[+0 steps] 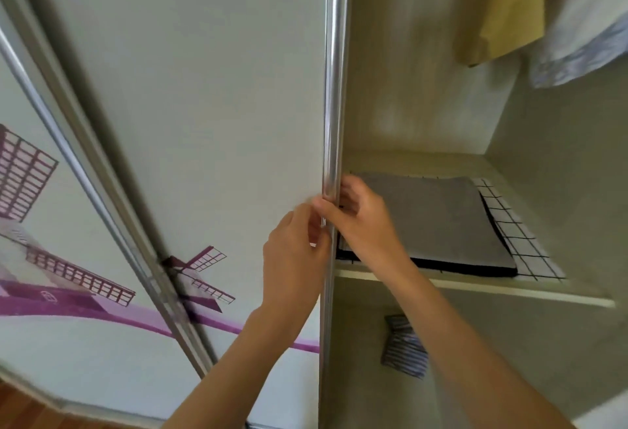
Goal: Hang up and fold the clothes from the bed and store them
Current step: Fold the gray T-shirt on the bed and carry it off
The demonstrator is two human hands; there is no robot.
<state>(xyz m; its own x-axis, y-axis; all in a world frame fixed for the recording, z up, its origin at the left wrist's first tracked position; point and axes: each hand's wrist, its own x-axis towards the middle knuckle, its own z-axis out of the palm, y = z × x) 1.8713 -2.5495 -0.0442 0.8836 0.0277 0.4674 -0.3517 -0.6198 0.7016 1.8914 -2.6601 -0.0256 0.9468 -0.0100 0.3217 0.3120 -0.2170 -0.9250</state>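
Both hands meet at the chrome edge rail (pixel 334 88) of the sliding wardrobe door (pixel 204 105), which runs top to bottom through the middle of the frame. The left hand (pixel 294 260), just left of the rail, curls its fingers against the rail's front. The right hand (pixel 362 216) reaches in from the right, its fingers hooked around the rail and its thumb lying across the rail's face, touching the left hand's fingertips.

Right of the rail the wardrobe stands open. On the shelf (pixel 475 287) at centre right lies a folded grey garment (pixel 438 221) on top of a black one (pixel 469 267), with a white cloth with a black grid (pixel 516 234) beneath them showing at the right edge. In the compartment below, at lower centre, sits a folded striped garment (pixel 404 347). At upper right hang a yellow garment (pixel 503 7) and, beside it, a pale blue-and-white one (pixel 584 27).

The door panel carries a purple windmill print (pixel 200 272) at lower left, and a strip of wooden floor (pixel 20 408) shows in the bottom left corner.
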